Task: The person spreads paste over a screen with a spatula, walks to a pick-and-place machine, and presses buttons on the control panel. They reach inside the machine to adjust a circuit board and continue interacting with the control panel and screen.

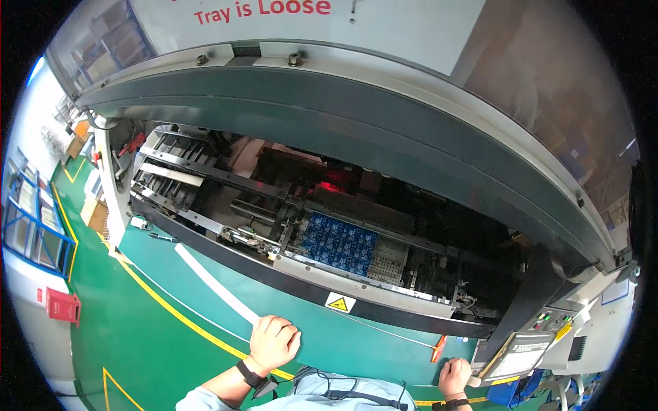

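My left hand [274, 341] rests with curled fingers on the green ledge [322, 335] of an opened machine, at the near end of a white strip [216, 284]. Whatever may be under its fingers is hidden. Farther right, my right hand [454, 375] is closed at the ledge's front edge, beside a tilted screen [517, 355]; its inside cannot be seen. Close to it lies a screwdriver with an orange-red handle [439, 348] and a long thin shaft. Inside the machine, a blue circuit board panel [338, 243] sits between metal rails, apart from both hands.
The machine's raised cover [356, 109] arches over the opening. A front rail [363, 282] bears a yellow warning label [340, 302]. A pen [163, 237] lies at the ledge's left end. Control buttons [552, 318] stand at right; a red bin [63, 306] and blue-framed rack [38, 233] at left.
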Motion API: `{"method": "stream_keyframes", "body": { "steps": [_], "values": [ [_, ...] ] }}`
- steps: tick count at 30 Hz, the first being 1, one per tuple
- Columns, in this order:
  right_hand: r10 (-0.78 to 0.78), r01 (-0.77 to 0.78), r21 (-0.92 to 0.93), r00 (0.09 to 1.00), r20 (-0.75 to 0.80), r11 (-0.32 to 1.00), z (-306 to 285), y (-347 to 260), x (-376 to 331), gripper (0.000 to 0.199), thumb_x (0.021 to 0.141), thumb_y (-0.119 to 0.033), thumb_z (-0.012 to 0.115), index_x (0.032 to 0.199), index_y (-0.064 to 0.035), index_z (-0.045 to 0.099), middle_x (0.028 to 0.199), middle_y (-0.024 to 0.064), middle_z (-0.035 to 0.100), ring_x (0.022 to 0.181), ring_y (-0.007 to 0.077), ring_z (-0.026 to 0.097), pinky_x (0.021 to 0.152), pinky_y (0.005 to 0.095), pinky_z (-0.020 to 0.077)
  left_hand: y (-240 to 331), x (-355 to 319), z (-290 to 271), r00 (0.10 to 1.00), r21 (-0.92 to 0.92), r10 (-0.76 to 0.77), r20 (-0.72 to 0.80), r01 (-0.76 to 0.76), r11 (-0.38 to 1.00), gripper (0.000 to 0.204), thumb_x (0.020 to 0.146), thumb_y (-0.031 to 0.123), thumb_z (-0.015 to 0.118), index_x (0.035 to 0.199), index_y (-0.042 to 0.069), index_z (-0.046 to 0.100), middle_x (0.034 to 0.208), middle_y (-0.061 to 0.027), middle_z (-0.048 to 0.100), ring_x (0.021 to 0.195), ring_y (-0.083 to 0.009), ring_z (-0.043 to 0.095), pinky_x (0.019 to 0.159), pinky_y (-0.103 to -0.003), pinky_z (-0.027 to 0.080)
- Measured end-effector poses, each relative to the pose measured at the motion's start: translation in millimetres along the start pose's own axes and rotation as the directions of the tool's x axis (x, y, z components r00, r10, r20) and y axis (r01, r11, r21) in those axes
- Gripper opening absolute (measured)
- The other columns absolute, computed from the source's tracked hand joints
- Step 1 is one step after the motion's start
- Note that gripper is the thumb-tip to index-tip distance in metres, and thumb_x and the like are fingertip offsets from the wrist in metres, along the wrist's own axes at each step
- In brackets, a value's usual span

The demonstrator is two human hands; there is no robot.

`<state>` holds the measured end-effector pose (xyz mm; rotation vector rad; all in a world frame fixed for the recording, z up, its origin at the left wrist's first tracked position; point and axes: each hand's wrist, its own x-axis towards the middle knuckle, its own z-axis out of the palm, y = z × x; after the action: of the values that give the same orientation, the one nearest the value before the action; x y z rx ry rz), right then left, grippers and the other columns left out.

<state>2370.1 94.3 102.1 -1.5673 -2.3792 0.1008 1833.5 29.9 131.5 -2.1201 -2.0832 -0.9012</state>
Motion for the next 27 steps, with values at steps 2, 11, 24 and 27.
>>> {"method": "stream_keyframes", "body": {
  "steps": [2,11,24,27],
  "values": [
    [-0.005,0.005,0.002,1.000,-0.005,1.000,0.5,-0.4,-1.1,0.013,0.085,-0.005,0.068,0.089,-0.0067,0.056,0.083,0.0161,0.059,0.078,0.0399,0.059,0.071,0.0516,0.0475,0.5,0.3,-0.5,1.000,-0.001,-0.003,-0.001,0.003,1.000,0.017,0.078,0.017,0.083,0.089,0.014,0.071,0.095,-0.0027,0.065,0.095,-0.0269,0.064,0.086,-0.042,0.050],
    [0.029,-0.029,-0.020,1.000,0.009,0.999,0.8,-1.5,-1.5,0.013,0.085,-0.005,0.067,0.089,-0.0062,0.056,0.083,0.0166,0.059,0.079,0.0403,0.059,0.072,0.0516,0.0475,0.7,1.4,-1.3,1.000,-0.023,-0.003,-0.007,0.003,1.000,0.021,0.076,0.014,0.085,0.090,0.014,0.070,0.097,-0.0043,0.064,0.094,-0.0291,0.064,0.086,-0.044,0.051],
    [0.022,-0.022,-0.011,1.000,-0.014,1.000,-1.5,-2.7,-1.7,0.012,0.086,-0.006,0.068,0.088,-0.0065,0.056,0.082,0.0160,0.059,0.079,0.0399,0.060,0.071,0.0513,0.0479,2.7,1.6,-0.4,1.000,-0.020,0.004,0.005,-0.004,1.000,0.017,0.078,0.017,0.083,0.088,0.014,0.070,0.095,-0.0032,0.064,0.093,-0.0275,0.062,0.085,-0.043,0.049],
    [0.030,-0.031,-0.041,0.999,-0.012,0.999,-0.9,-2.9,-1.3,0.012,0.086,-0.007,0.069,0.089,-0.0072,0.058,0.082,0.0148,0.060,0.079,0.0390,0.061,0.071,0.0510,0.0488,3.2,1.9,-0.2,1.000,-0.001,0.002,-0.011,-0.002,1.000,0.017,0.078,0.017,0.083,0.088,0.014,0.070,0.094,-0.0037,0.063,0.092,-0.0280,0.062,0.084,-0.044,0.049]
  ]
}}
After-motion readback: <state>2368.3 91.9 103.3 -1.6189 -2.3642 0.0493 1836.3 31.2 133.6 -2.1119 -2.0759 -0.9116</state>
